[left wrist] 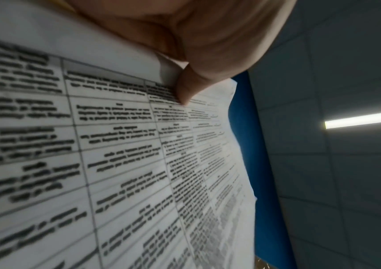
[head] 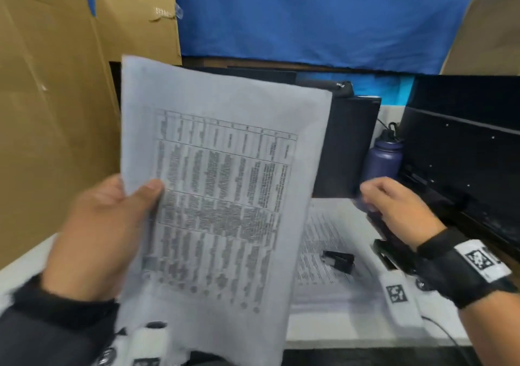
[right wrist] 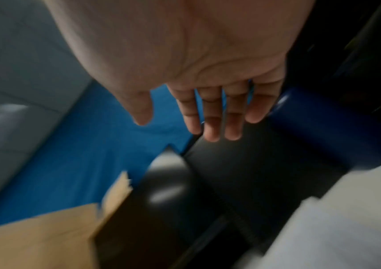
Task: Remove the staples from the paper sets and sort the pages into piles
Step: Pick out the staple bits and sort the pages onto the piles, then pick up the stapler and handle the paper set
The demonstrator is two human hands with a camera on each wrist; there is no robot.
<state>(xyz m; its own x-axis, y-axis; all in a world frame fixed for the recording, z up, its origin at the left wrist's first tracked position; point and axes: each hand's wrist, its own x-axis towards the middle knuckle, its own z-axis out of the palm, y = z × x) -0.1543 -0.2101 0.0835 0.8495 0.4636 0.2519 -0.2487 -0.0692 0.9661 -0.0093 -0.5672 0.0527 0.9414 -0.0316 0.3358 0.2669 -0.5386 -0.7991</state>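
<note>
My left hand point(head: 123, 213) holds up a printed paper set point(head: 222, 185) by its left edge, the thumb point(head: 150, 190) pressed on the front. The left wrist view shows that thumb point(left wrist: 185, 87) pinching the table-covered page point(left wrist: 115, 145). My right hand point(head: 394, 205) hovers to the right above the desk, fingers relaxed and holding nothing; in the right wrist view its fingers point(right wrist: 212, 118) are straight and spread. A flat pile of printed pages point(head: 323, 250) lies on the white desk point(head: 351, 329), with a small black staple remover point(head: 339, 260) on top. A black stapler point(head: 389, 253) lies under my right hand.
A dark blue water bottle point(head: 384, 157) stands at the back right beside a black upright panel point(head: 349, 146). Black equipment point(head: 464, 146) fills the right side. Cardboard point(head: 50, 98) walls the left, blue cloth point(head: 309, 14) hangs behind. A tagged white device point(head: 399, 298) lies near the desk's front.
</note>
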